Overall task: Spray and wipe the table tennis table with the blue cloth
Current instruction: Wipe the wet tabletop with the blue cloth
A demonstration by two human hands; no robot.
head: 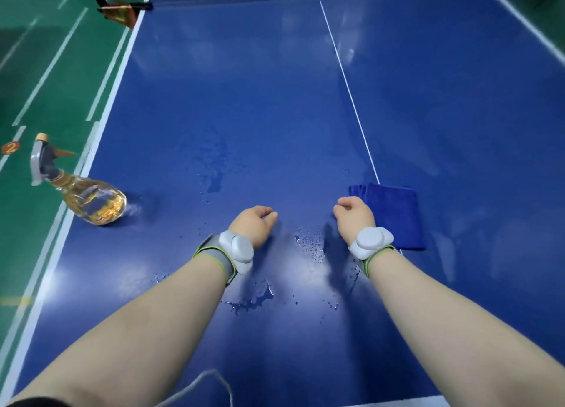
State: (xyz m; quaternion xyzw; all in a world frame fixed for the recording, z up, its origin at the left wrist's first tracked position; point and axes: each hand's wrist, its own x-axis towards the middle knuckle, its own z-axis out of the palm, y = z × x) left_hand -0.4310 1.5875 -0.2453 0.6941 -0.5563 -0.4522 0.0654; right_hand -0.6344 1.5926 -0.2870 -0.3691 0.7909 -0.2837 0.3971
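Hands are hovering over the wet table tennis table (244, 101).
Left hand (252, 226) is hanging loosely curled, empty; right hand (354, 215) is curling under, grip impossible to tell, blue cloth (394, 214) touching its right side.

1. The counter (244, 101) gives wide open surface ahead of both hands, up to the net clamp (119, 12) at the far left edge.
2. The spray bottle (91, 198) sits at the left edge, well apart from the left hand (253, 226), with open surface between them.
3. The blue cloth (394, 214) lies flat just beside the right hand (354, 220), on its outer side, a low obstacle.
4. Between the hands there is a gap of counter wet with droplets (308, 244).
5. A grey cable (211, 379) loops over the near edge, between the forearms.
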